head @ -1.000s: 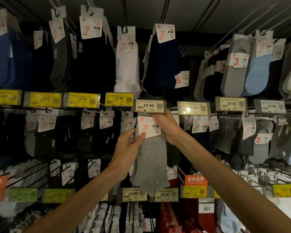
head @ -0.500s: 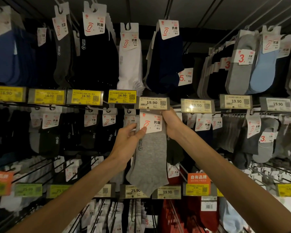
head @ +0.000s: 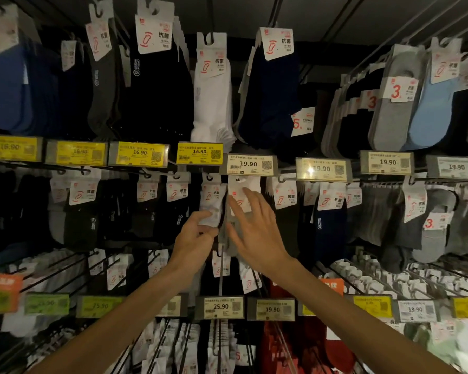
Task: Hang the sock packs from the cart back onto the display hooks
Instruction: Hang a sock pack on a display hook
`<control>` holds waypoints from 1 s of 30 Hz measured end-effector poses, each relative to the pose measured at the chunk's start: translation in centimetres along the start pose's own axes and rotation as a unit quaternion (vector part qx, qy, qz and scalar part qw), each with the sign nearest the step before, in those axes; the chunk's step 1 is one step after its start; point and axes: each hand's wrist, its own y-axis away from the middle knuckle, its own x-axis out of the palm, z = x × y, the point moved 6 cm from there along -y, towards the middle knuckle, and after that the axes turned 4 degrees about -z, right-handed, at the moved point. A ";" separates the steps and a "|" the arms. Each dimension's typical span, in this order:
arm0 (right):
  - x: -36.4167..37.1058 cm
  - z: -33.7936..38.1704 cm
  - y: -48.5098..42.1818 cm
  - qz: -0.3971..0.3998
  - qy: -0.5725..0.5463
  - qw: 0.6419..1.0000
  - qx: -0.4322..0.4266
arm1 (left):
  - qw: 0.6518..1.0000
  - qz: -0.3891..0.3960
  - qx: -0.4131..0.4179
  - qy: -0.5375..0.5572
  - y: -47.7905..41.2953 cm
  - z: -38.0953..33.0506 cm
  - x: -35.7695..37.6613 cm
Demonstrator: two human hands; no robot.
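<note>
Head view: grey sock pack (head: 245, 186) hangs directly below the white 19.90 price tag (head: 250, 164). It has a white header card with red print on top and plain grey sock fabric beneath. My right hand (head: 256, 233) is spread over it, fingers straight, gripping nothing. My left hand (head: 193, 238), below-left of the tag, has its fingers curled at the edge of a white pack (head: 212, 209); the grip is too blurred to tell.
</note>
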 end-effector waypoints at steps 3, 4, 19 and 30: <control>2.5 -1.3 -1.1 0.046 0.034 0.998 0.022 | 1.000 0.004 -0.019 -0.007 0.2 0.4 -0.4; 3.4 -1.8 -1.5 0.066 0.041 0.996 0.032 | 1.000 0.003 -0.023 -0.010 0.1 0.5 -0.6; 13.6 -7.5 -7.0 0.267 0.060 0.959 0.078 | 1.000 0.012 -0.022 -0.014 -1.3 -0.1 -1.5; 15.9 -9.0 -9.7 0.310 0.067 0.944 0.091 | 1.000 -0.004 -0.002 -0.014 -2.0 0.4 -3.3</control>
